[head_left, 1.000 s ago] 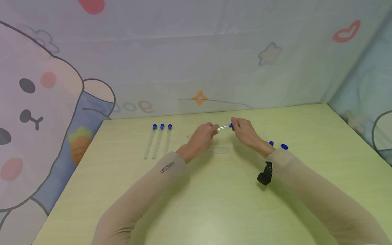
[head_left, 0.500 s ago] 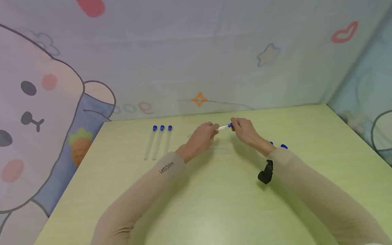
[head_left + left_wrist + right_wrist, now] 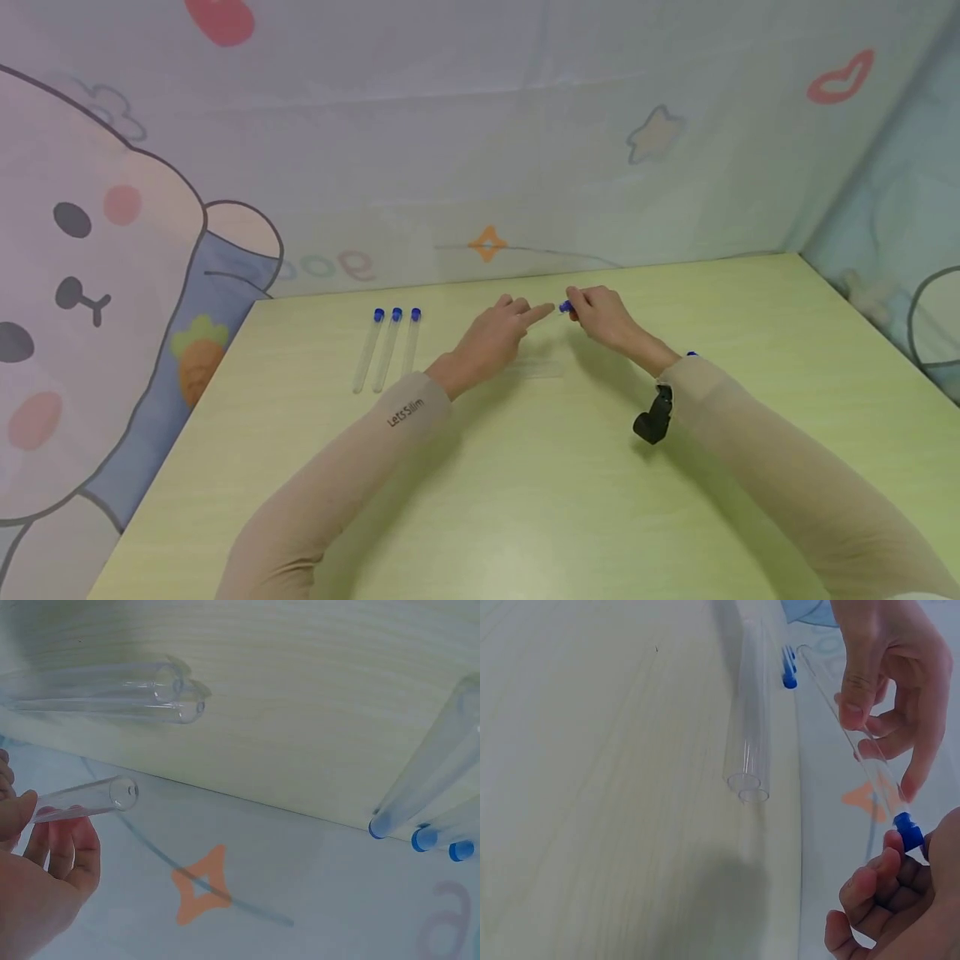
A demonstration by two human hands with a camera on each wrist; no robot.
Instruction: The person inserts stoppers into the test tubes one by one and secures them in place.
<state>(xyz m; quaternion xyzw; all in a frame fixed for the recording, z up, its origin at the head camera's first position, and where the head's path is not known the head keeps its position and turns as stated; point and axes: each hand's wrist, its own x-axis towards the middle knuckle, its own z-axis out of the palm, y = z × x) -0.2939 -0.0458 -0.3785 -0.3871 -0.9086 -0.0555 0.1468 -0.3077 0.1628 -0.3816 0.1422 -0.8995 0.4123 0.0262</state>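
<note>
Pinching clear tube (image 3: 94, 799) in left hand (image 3: 491, 337), blue cap (image 3: 909, 835) at its mouth in right hand (image 3: 603, 318); apparently done with three capped tubes (image 3: 386, 354), with two open tubes (image 3: 748, 727) left.

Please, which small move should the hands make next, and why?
Probably the right hand should push the small blue cap inward: it pinches this cap at the mouth of the clear cylindrical tube, while the left hand holds the tube.
</note>
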